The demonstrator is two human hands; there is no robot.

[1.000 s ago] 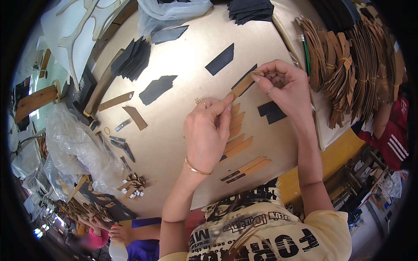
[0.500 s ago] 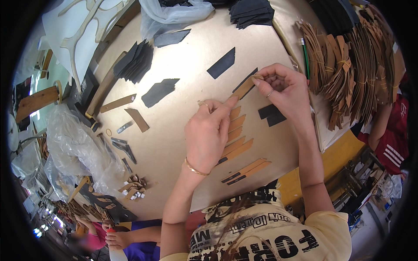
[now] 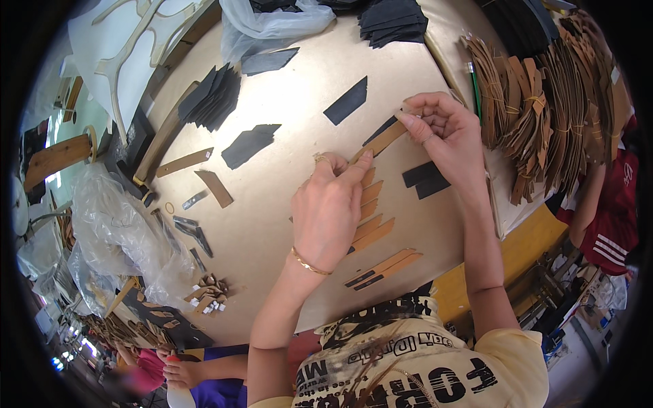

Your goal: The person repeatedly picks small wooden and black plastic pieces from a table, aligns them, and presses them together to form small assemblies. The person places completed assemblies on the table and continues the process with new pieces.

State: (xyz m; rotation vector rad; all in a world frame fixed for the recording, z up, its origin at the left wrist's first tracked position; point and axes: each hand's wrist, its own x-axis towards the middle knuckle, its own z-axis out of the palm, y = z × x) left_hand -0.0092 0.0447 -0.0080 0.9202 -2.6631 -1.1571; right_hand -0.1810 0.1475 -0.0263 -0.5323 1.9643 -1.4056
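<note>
A tan leather strip (image 3: 388, 138) is held slantwise by both hands just over the table. Its upper right end is pinched between the thumb and fingers of my right hand (image 3: 445, 132). The fingers of my left hand (image 3: 330, 204) close on its lower left end. Along its far side, partly hidden, lies a narrow black strip (image 3: 378, 129). Several tan strips (image 3: 369, 192) lie fanned beside my left hand, which covers their lower ends. Nearer my body are more tan strips with black ends (image 3: 388, 266). Two overlapping black pieces (image 3: 426, 180) lie by my right wrist.
Black pieces (image 3: 345, 100) and black stacks (image 3: 211, 97) are spread on the table (image 3: 265, 197). A hammer (image 3: 163, 136) and clear plastic bags (image 3: 122, 231) are at left. Bundled brown straps (image 3: 537, 115) fill the right side. Other people's arms (image 3: 204, 372) show at the edges.
My right hand and the tan strip have shifted slightly to the right and away from me. My left hand has moved a little to the right, its fingers still on the strip's lower end.
</note>
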